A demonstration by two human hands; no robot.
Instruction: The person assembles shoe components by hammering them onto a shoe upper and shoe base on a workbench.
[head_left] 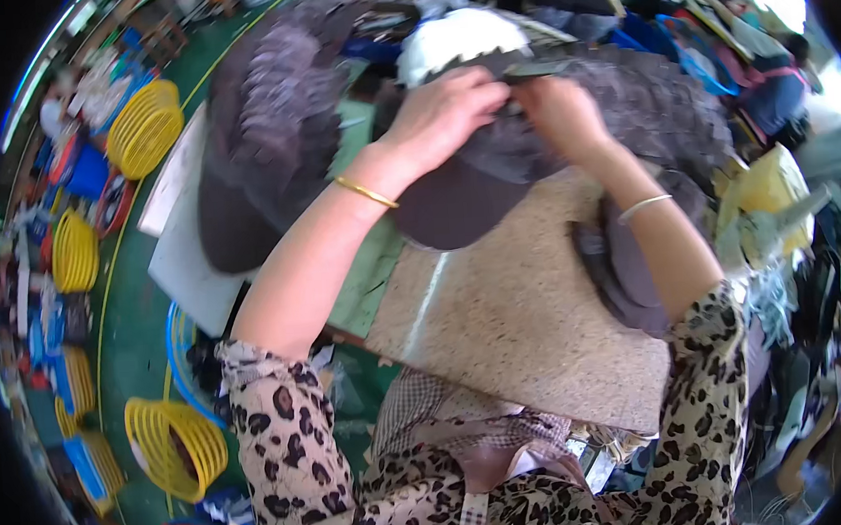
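Observation:
My left hand point(445, 117) has curled fingers on the rear part of a dark grey cap point(460, 202), whose curved brim points toward me over the speckled board point(501, 315). My right hand point(561, 114) is closed at the same part of the cap, by a narrow dark strip point(534, 69); the fingertips are partly hidden. Just beyond my hands shows a white dome shape point(460, 39). Piles of nested dark caps lie to the left point(268, 127) and right point(661, 103), and more grey caps point(637, 259) sit under my right forearm.
Yellow baskets point(143, 125) and blue bins point(87, 167) stand on the green floor to the left, another yellow basket point(177, 446) lower down. Yellow material point(763, 193) lies at right. A person in blue and pink point(776, 96) is in the far right background.

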